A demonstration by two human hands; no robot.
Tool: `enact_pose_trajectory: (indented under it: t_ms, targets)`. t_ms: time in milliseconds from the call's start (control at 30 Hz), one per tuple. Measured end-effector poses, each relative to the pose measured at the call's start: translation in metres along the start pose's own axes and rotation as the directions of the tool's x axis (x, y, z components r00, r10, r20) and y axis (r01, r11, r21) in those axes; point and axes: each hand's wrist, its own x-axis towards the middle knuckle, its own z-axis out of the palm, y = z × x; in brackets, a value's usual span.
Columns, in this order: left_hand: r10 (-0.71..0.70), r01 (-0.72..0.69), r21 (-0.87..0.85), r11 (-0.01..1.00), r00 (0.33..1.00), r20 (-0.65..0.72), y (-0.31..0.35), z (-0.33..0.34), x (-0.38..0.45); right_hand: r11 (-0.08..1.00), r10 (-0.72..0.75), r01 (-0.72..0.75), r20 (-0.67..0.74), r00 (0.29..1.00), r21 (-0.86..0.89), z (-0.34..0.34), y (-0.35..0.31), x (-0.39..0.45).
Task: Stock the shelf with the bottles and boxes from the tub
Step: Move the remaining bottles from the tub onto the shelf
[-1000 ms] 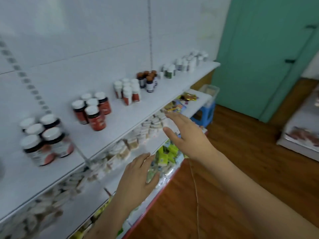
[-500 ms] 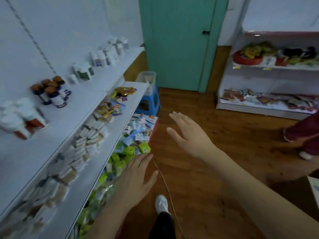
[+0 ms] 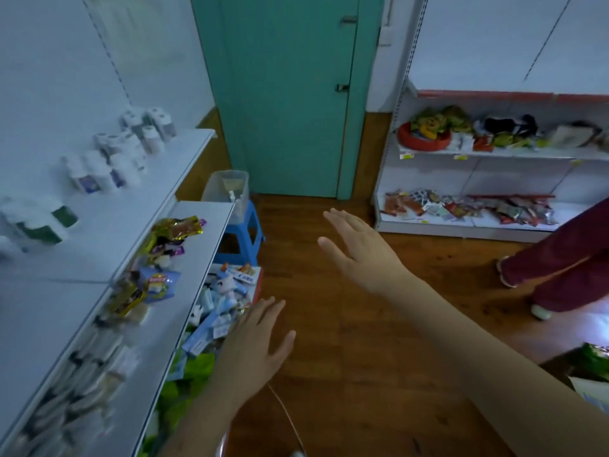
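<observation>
A clear plastic tub (image 3: 227, 186) stands on a blue stool (image 3: 242, 239) at the far end of the white shelf unit (image 3: 108, 235) on my left. White bottles (image 3: 131, 150) stand in groups on the top shelf. My left hand (image 3: 255, 341) hovers with fingers spread beside the lower shelves and holds nothing. My right hand (image 3: 359, 249) is stretched forward over the wooden floor, fingers straight, empty. Both hands are well short of the tub.
Snack packets (image 3: 158, 258) and small boxes (image 3: 217, 305) fill the lower shelves on the left. A green door (image 3: 286, 94) is straight ahead. A second shelf unit (image 3: 487, 179) with packets stands at right. A person's leg in dark red trousers (image 3: 560, 262) is at the right edge.
My view has swung right from the bottle shelf toward the door and the tub. Both hands stayed open and came away from the shelf over the floor.
</observation>
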Motion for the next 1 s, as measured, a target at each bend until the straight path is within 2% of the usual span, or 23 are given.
enact_pose_trajectory:
  t_ms: [200, 367, 567, 733, 1000]
  targets:
    - [0.030, -0.030, -0.002, 1.000, 1.000, -0.006, -0.012, -0.016, 0.100, 0.999, 0.051, -0.051, -0.002, 0.999, 0.008, -0.005, 0.040, 0.082]
    - [0.002, -0.002, -0.005, 1.000, 1.000, 0.012, -0.026, -0.005, 0.188, 0.998, 0.057, -0.058, 0.016, 0.998, 0.038, 0.004, 0.084, 0.164]
    - [-0.061, 0.061, -0.025, 0.998, 0.998, 0.000, -0.040, 0.014, 0.322, 0.997, -0.019, 0.014, 0.051, 0.999, 0.078, 0.019, 0.156, 0.292]
    - [-0.177, 0.174, -0.062, 0.983, 0.983, -0.039, -0.034, 0.004, 0.430, 0.989, -0.114, 0.106, 0.072, 0.991, 0.101, 0.003, 0.208, 0.411]
    - [-0.311, 0.308, -0.078, 0.948, 0.950, -0.034, -0.051, -0.004, 0.541, 0.971, -0.217, 0.195, 0.163, 0.962, 0.140, 0.013, 0.251, 0.559]
